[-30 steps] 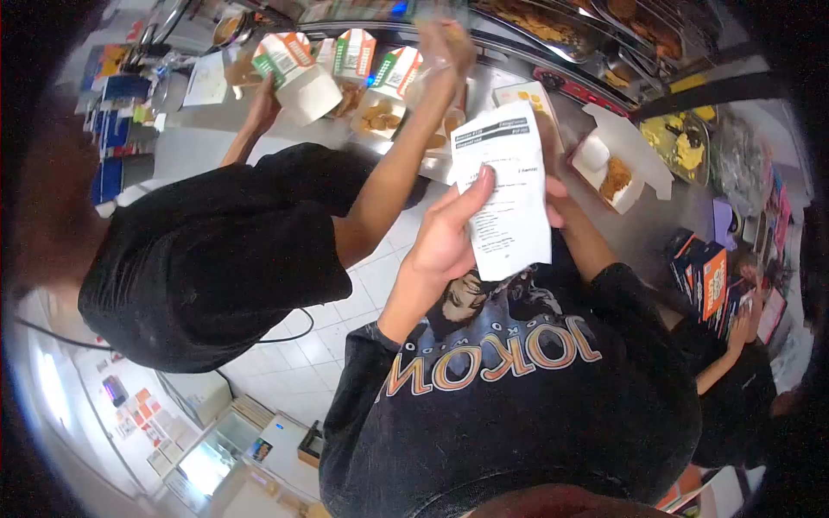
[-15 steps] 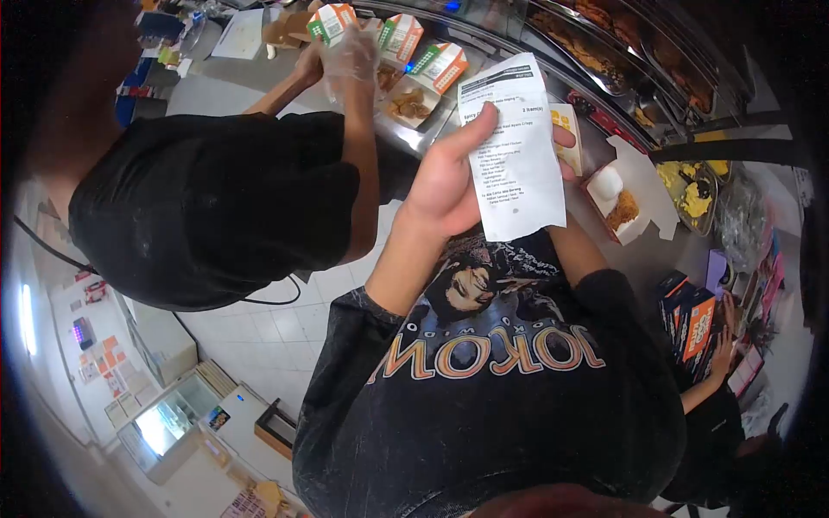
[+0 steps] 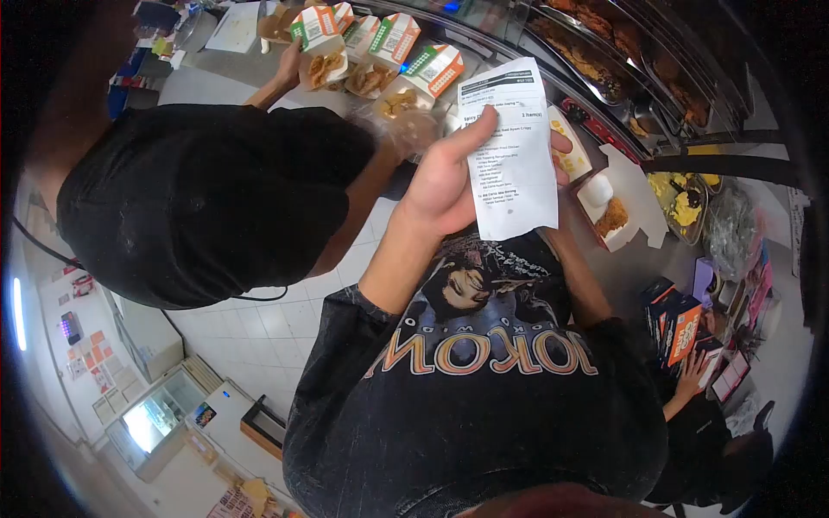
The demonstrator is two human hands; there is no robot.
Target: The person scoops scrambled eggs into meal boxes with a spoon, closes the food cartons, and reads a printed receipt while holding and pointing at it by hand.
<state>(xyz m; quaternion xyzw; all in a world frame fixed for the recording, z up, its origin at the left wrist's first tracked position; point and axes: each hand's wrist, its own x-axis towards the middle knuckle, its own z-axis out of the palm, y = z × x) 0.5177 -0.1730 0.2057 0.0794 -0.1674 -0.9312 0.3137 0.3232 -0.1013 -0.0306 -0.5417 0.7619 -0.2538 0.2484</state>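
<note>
A printed paper receipt (image 3: 515,164) hangs in front of my chest, its text facing up. My left hand (image 3: 442,177) grips its left edge, the thumb lying across the print. From behind the right edge show the fingertips of my right hand (image 3: 560,154), curled round the paper; the rest of that hand is hidden. Just beyond the receipt lies a yellow-and-white carton (image 3: 570,148). Right of it stands an open box (image 3: 637,223) with white rice (image 3: 596,190) and a piece of fried chicken (image 3: 614,216).
At the left, a co-worker in black (image 3: 199,203) reaches over food boxes (image 3: 400,99) on the counter. Another person's hand (image 3: 689,377) touches orange-and-black boxes (image 3: 678,326) at the right. Trays of fried food (image 3: 574,56) stand behind glass; a yellow-food tray (image 3: 686,207) sits at right.
The receipt has straightened and now hangs nearly upright, still in both my hands. The co-worker's gloved hand has come down from the box lids to below the food boxes.
</note>
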